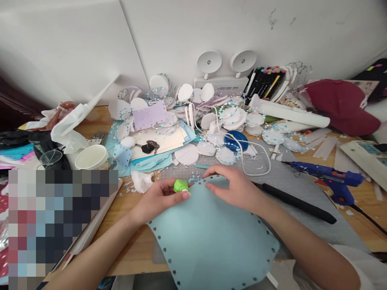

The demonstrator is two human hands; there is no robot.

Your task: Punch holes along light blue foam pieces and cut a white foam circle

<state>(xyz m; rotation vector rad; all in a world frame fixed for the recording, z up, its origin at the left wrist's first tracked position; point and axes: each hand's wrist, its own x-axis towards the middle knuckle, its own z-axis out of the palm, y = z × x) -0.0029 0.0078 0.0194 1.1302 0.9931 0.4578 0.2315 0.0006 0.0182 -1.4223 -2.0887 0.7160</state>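
A light blue paper sheet (208,233) lies in front of me on the table, with small star-shaped holes punched along its edges. My left hand (159,197) is closed around a small green hole punch (180,186) at the sheet's upper left edge. My right hand (234,187) rests on the sheet's top edge, fingers curled and pinching the paper beside the punch. Tiny blue punched bits (195,176) lie scattered just beyond the punch.
A blue glue gun (328,177) and a black rod (296,202) lie to the right on a grey mat (281,177). White paper discs (231,117), a white cup (91,156), markers (266,80), a red cap (341,104) and stacked paper (157,141) crowd the back.
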